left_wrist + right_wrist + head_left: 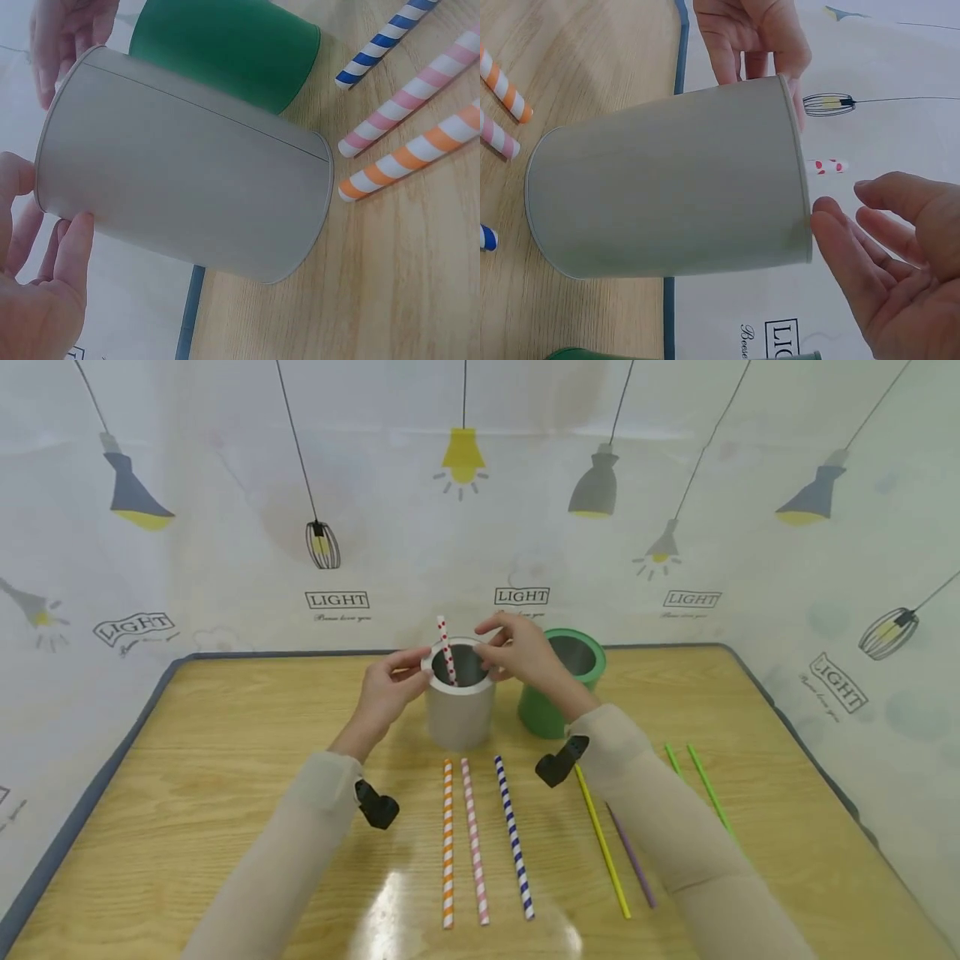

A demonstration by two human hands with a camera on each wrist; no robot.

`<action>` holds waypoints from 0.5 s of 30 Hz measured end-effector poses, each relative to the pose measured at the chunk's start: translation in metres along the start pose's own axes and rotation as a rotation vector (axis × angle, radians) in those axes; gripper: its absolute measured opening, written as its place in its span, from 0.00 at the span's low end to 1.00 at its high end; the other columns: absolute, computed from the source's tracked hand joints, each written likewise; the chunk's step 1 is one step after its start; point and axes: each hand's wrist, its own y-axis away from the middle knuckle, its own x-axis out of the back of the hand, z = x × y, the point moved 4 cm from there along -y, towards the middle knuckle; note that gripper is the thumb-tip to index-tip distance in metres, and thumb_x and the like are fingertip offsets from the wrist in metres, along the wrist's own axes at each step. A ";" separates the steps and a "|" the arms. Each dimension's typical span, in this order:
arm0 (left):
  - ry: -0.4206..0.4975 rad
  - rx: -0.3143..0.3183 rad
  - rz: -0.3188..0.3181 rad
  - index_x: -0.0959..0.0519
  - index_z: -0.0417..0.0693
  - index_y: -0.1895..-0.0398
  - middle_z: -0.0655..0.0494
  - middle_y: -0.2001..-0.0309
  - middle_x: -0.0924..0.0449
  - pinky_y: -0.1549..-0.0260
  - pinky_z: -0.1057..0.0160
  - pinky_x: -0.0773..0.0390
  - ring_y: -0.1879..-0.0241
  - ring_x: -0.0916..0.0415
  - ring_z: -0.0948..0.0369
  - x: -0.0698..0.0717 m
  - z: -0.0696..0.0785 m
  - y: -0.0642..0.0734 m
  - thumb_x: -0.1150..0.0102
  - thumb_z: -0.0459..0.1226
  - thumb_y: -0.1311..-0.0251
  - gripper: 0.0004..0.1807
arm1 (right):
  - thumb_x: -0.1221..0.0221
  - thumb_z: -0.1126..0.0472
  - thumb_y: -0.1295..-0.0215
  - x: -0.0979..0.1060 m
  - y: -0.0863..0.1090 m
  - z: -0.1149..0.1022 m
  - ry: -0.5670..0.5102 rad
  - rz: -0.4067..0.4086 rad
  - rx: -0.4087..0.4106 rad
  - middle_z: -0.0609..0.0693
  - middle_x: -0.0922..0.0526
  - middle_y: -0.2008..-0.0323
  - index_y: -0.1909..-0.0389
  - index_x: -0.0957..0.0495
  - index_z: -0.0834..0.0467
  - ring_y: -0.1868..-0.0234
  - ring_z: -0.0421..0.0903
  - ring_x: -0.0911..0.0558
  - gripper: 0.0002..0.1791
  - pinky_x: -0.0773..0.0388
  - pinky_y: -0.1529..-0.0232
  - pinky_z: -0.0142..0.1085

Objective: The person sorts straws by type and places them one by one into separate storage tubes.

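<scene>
A light grey-white cylindrical container [460, 718] stands upright on the table. Inside it leans a white paper straw with red dots [442, 631], its top above the rim. My left hand [390, 687] holds the container's left rim between thumb and fingers. On the other side, my right hand [525, 652] is at the right rim with its fingers loosely bent. The right wrist view shows the right fingertips [826, 210] close at the rim, with nothing pinched between them. Behind my right hand stands a green container [588, 670], partly hidden by that wrist.
Orange [448, 843], pink [475, 843] and blue [514, 839] striped straws lie in front of the white container. Farther right lie a yellow straw [603, 843], a purple straw [633, 864] and green straws [708, 785], partly under my right sleeve. A lamp-printed curtain [405, 543] borders the table.
</scene>
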 end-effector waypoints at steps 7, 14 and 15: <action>-0.027 0.000 0.005 0.28 0.39 0.43 0.44 0.49 0.29 0.58 0.67 0.21 0.53 0.29 0.56 0.001 0.002 0.003 0.45 0.30 0.42 0.21 | 0.41 0.62 0.39 0.007 0.021 0.001 0.045 -0.046 0.024 0.58 0.21 0.68 0.49 0.28 0.64 0.69 0.49 0.19 0.18 0.18 0.74 0.44; -0.007 -0.023 0.011 0.27 0.38 0.44 0.44 0.49 0.28 0.59 0.67 0.21 0.55 0.28 0.57 -0.002 0.001 0.001 0.44 0.29 0.43 0.21 | 0.41 0.63 0.40 0.016 0.050 0.017 0.048 -0.067 0.028 0.57 0.19 0.69 0.50 0.26 0.63 0.70 0.49 0.19 0.17 0.18 0.76 0.43; -0.008 -0.029 0.011 0.27 0.38 0.44 0.44 0.49 0.28 0.59 0.67 0.21 0.55 0.28 0.58 -0.001 0.002 0.000 0.44 0.29 0.44 0.21 | 0.41 0.63 0.40 0.015 0.053 0.021 0.051 -0.086 0.023 0.57 0.19 0.69 0.50 0.26 0.64 0.70 0.49 0.19 0.17 0.18 0.76 0.44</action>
